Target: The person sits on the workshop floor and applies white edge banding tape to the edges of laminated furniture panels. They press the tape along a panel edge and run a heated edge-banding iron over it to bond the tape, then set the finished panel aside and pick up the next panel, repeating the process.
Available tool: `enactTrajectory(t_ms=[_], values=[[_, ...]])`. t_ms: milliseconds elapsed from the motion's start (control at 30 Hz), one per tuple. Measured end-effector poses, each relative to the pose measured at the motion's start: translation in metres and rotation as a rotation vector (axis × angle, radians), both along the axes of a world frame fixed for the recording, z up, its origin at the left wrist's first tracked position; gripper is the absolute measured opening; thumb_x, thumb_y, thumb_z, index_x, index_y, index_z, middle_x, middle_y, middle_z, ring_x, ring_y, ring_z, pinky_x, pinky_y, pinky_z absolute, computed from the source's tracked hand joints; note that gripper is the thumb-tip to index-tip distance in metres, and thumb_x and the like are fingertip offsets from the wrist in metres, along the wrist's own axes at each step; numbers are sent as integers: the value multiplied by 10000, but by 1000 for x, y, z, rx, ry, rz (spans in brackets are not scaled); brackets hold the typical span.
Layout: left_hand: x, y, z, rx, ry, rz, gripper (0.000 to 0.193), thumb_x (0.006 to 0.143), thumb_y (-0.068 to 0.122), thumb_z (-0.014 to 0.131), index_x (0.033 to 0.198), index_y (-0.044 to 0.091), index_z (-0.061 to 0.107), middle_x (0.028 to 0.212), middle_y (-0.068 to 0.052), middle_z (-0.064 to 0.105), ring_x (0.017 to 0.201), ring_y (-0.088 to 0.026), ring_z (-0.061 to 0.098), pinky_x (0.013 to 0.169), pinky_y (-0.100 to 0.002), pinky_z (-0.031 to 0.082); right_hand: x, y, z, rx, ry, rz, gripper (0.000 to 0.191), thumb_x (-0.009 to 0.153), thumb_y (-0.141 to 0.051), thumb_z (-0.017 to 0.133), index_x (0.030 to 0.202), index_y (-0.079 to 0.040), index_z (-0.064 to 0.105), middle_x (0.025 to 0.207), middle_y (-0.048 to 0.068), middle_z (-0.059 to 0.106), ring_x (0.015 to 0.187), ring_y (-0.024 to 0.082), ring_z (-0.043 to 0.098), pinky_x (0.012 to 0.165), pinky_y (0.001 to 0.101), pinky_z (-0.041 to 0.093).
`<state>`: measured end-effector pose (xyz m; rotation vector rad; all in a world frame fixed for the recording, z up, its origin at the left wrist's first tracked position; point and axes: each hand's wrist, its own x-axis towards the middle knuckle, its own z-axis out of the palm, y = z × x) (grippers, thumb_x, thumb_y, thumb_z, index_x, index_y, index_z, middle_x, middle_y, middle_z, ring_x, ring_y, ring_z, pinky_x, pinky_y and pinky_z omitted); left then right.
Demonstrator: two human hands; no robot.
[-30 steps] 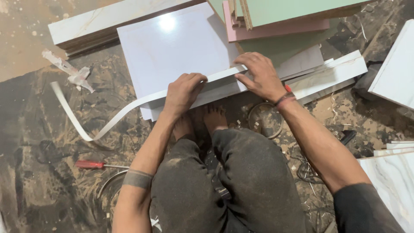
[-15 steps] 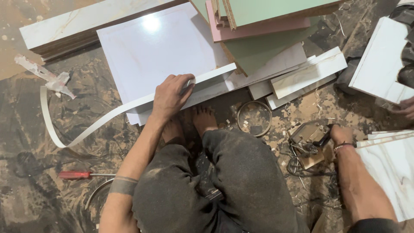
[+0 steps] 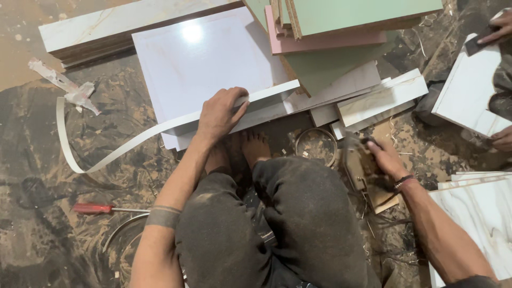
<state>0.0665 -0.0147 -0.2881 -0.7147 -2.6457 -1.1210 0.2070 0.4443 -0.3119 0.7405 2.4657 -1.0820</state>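
Left hand point(image 3: 220, 113) presses white edge strip point(image 3: 128, 143) against the board point(image 3: 202, 58) on the floor; right hand point(image 3: 385, 158) grips a trimmer point(image 3: 356, 162) at right, apparently readying to trim the strip.

Dusty dark trousers, bare feet, a dark band on the left forearm, perhaps 2 wrist bracelets.

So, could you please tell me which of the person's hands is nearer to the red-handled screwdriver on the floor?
Left. The left hand presses the white edging strip up-right of the screwdriver; the right hand is farther right, beyond the knees, on a tool.
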Motion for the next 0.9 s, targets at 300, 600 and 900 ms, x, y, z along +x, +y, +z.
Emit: enactTrajectory(t_ms=[300, 600, 900], values=[[2, -5, -5, -24, 2, 1, 201, 962, 231, 704, 1135, 133, 673, 985, -54, 714, 934, -280, 674, 769, -436, 546, -112, -104, 114, 19, 281, 343, 383, 1047, -376, 466, 1210, -76, 640, 791, 30, 607, 703, 141, 582, 607, 340, 479], [-6, -13, -8, -34, -8, 43, 205, 958, 266, 700, 1124, 149, 673, 953, -56, 708, 924, -285, 669, 760, -450, 543, -198, -170, 116, 221, 228, 530, 394, 1054, -414, 484, 1101, -34, 577, 808, 165, 636, 750, 334, 645, 711, 480, 492], [-5, -20, -23, -5, -56, 39, 242, 966, 258, 705, 1159, 121, 655, 972, -63, 704, 921, -296, 666, 758, -458, 531, -204, -247, 89, 300, 322, 666, 421, 1059, -442, 460, 1196, -60, 574, 999, 292, 692, 989, 523, 628, 869, 593, 461]])
